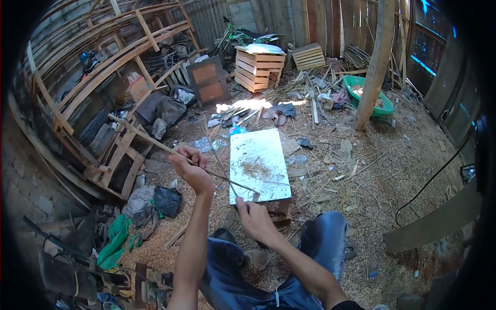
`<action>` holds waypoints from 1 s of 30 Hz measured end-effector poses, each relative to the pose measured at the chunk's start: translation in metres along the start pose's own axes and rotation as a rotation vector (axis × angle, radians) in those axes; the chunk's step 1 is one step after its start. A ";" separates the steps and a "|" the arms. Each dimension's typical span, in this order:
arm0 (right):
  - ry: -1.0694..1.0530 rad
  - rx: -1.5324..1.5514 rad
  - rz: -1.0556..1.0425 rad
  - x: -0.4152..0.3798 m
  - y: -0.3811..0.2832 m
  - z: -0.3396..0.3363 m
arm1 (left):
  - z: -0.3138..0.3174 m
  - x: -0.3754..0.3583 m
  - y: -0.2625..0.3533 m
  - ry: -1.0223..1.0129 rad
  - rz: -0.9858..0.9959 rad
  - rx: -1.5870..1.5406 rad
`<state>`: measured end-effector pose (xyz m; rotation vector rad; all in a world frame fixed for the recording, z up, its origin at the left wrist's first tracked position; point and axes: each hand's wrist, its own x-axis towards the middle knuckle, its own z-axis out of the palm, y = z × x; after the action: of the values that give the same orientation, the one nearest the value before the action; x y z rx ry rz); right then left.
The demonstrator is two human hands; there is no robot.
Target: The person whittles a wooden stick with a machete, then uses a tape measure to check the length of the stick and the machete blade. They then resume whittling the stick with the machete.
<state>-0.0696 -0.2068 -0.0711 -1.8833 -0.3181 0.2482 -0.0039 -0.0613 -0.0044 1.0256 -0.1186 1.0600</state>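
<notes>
The jeans-clad legs (328,240) faced the white-topped stand (263,147), above which the left hand (194,168) clasped a long stick (139,133) and the right hand (253,219) pinched a thin strip (221,165) crossing it, where uneven force at the crossing could have caused slippage toward the fingers.

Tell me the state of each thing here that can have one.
Left hand: closed around long strip
Long strip: slanted
Right hand: closed on thin piece
Whitish board: raised, littered with shavings
Green basin: upright, holding material
Slatted crate: upright, pale item on top
Green plastic: crumpled
</notes>
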 end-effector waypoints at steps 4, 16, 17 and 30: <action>-0.042 0.141 -0.009 0.001 -0.009 0.001 | 0.020 -0.020 0.000 0.024 0.082 0.042; 0.065 0.060 0.012 0.012 0.015 0.013 | 0.016 -0.018 0.007 0.062 0.070 0.040; 0.076 0.029 0.090 0.023 0.032 0.016 | 0.012 -0.015 0.008 0.065 0.065 0.048; 0.054 0.054 0.108 0.031 0.044 0.010 | 0.012 -0.009 0.010 0.058 0.045 0.059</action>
<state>-0.0391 -0.2009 -0.1168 -1.8526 -0.1720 0.2756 -0.0120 -0.0752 0.0037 1.0485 -0.0631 1.1387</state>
